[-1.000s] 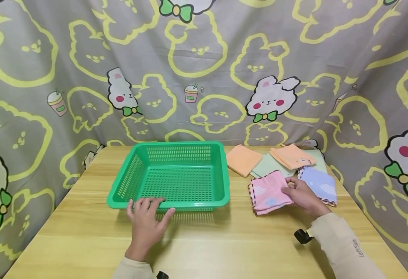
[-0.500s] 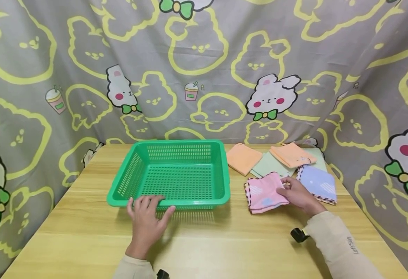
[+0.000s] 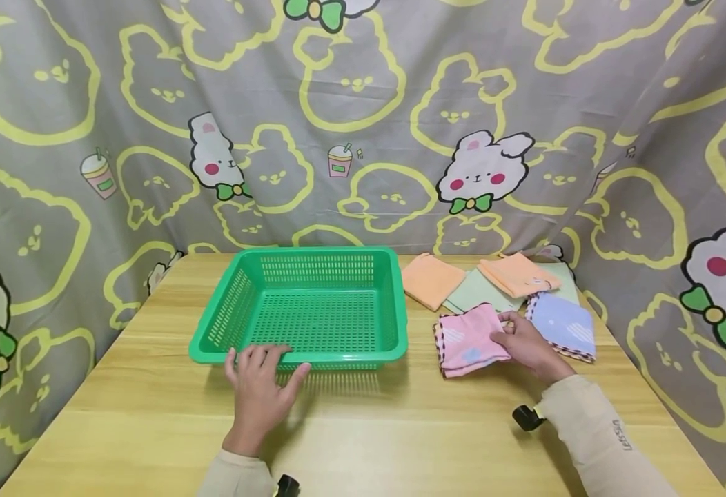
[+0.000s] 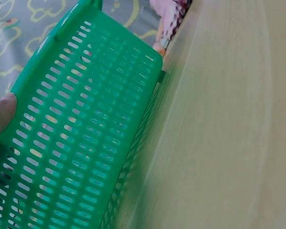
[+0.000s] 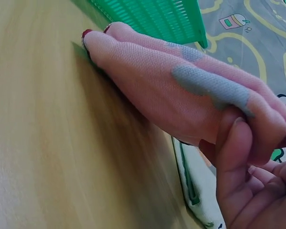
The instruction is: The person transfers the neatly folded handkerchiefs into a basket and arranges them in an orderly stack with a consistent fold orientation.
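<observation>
A green plastic basket (image 3: 313, 321) with slotted walls stands on the table at centre left. My left hand (image 3: 262, 397) holds its near rim, fingers bent over the edge and the thumb on the outer side; in the left wrist view the thumb (image 4: 2, 112) touches the rim. My right hand (image 3: 527, 345) pinches the right edge of a folded pink towel (image 3: 470, 338) with a checked border. In the right wrist view the towel (image 5: 157, 81) is tilted, with a shadow on the table below it. The inside of the basket shows only its mesh floor.
Behind the pink towel lie two orange towels (image 3: 433, 279) and pale green ones (image 3: 481, 293), partly overlapping. A blue towel (image 3: 562, 324) lies right of my right hand. The wooden table (image 3: 369, 435) ends at a patterned curtain (image 3: 394, 228).
My right hand has shifted the pink towel slightly left, mostly in the first half second. My left hand and the basket keep their places. The head view has tilted a little.
</observation>
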The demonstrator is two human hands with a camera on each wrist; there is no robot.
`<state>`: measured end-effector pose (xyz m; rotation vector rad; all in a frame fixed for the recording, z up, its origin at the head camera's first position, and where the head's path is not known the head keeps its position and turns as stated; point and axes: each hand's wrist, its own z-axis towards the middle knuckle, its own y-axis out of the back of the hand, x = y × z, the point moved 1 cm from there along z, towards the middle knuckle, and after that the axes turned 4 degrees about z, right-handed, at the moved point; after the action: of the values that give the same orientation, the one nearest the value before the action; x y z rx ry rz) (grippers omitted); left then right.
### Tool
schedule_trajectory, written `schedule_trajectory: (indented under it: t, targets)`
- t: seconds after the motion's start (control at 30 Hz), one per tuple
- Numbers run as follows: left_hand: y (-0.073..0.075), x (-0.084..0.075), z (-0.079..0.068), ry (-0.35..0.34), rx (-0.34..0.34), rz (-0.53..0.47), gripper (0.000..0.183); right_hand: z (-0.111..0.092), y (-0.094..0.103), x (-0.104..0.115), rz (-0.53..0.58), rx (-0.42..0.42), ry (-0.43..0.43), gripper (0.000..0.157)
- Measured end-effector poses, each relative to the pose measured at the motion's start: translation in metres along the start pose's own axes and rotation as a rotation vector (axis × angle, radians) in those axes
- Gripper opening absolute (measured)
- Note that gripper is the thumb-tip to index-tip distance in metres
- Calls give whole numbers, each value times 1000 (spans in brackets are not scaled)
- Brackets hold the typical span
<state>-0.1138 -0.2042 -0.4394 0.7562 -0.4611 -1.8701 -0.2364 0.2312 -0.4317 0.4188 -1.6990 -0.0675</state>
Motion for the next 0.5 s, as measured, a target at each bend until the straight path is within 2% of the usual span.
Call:
schedule_trajectory:
  t: [0.27, 0.5]
  targets:
    - [-1, 1, 0, 19, 9, -4, 58, -1, 2, 9, 38, -14, 13, 49]
    - [-1, 1, 0, 6, 6, -8, 60, -2, 4, 12, 4, -33, 0, 50]
